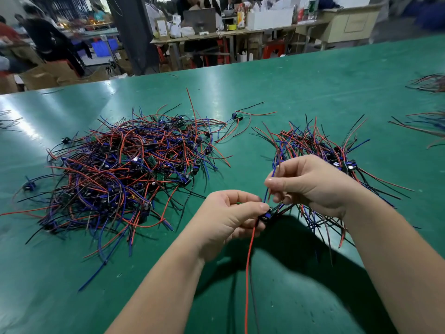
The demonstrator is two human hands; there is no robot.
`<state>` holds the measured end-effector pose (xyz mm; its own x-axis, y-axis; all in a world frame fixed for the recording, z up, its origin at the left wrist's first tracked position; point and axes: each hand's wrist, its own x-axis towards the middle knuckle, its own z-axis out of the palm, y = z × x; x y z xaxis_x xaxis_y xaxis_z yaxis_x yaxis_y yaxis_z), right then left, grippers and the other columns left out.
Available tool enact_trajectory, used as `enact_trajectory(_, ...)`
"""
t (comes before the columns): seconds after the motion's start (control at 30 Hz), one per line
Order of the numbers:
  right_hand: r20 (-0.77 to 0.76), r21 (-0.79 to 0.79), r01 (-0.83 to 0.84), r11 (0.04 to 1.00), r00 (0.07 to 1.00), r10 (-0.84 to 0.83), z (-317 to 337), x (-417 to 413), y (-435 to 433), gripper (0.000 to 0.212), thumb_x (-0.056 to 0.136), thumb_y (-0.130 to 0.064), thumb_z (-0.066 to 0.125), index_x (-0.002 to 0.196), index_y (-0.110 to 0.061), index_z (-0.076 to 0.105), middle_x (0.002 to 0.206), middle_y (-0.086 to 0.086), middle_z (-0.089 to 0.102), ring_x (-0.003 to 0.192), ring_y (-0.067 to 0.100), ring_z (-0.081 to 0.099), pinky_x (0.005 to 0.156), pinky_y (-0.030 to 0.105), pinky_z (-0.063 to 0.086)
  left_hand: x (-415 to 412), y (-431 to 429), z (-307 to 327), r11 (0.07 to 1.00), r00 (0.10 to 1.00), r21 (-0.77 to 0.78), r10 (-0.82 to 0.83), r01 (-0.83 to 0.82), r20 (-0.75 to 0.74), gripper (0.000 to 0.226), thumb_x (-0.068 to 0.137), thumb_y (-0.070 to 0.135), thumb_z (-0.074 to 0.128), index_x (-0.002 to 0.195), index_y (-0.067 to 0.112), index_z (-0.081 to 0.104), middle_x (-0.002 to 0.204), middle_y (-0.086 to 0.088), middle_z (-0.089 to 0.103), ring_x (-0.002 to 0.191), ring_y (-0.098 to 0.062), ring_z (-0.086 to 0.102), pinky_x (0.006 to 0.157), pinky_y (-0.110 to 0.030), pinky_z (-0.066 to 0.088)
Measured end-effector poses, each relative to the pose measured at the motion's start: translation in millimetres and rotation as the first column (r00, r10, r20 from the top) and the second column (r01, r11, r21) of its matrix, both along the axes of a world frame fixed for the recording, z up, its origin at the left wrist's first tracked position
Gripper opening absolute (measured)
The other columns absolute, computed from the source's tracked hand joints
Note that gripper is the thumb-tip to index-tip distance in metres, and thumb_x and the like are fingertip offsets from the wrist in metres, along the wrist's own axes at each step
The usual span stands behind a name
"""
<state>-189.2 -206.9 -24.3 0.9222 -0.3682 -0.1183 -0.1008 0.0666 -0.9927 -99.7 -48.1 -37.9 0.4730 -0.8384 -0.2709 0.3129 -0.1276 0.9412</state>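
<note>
Module pinched between left fingers.

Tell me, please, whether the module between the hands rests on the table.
Lifted: left hand pinches the small black-and-blue wired module; its red wire dangles.

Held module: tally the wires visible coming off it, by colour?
red wire: 1, hanging from the module in the left grip
black wire: 1, hanging beside it
blue wire: 1, pinched by the right grip
total: 3; strands behind the right grip too tangled to tell.
</note>
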Motion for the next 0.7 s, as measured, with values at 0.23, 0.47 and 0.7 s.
enact_trajectory(0.23, 0.102, 0.065, 0.375, 0.925, 0.919, -0.38, 10.8, -5.6, -20.5, 0.013, 0.068, -0.007, 0.07, 0.073, 0.001, 0.061, 0.051, 0.004, 0.062, 0.045, 0.011, 0.062, 0.042, 0.014, 0.048, -4.9, 2.7, 0.0, 0.977, 0.975, 0.113, -0.195, 0.183, 0.107, 0.008, 0.08, 0.001, 0.071, 0.078, 0.009, 0.069, 0.064, -0.002, 0.069, 0.05, -0.012, 0.065, 0.047, -0.017, 0.048)
enact_trajectory(0.47, 0.07, 0.075, 0.458, 0.886, 0.884, -0.463, 8.4, -4.4, -23.5, 0.009, 0.078, -0.009, 0.069, 0.077, -0.003, 0.062, 0.052, 0.004, 0.063, 0.043, 0.012, 0.061, 0.039, 0.017, 0.046, -3.7, 3.5, -3.9, 0.959, 0.93, 0.234, -0.228, 0.162, 0.288, 0.005, 0.077, 0.012, 0.076, 0.075, 0.015, 0.073, 0.063, 0.002, 0.069, 0.053, -0.006, 0.059, 0.053, -0.017, 0.048)
enact_trajectory(0.7, 0.075, 0.144, 0.47, 0.871, 0.872, -0.483, 17.1, -9.3, -23.7, 0.02, 0.057, -0.009, 0.073, 0.072, -0.001, 0.062, 0.053, 0.005, 0.065, 0.045, 0.013, 0.063, 0.041, 0.015, 0.048, 0.8, 5.4, -3.0, 0.957, 0.9, 0.268, -0.207, 0.106, 0.383, 0.003, 0.076, 0.009, 0.075, 0.079, 0.009, 0.073, 0.06, 0.001, 0.068, 0.051, -0.008, 0.058, 0.049, -0.017, 0.046)
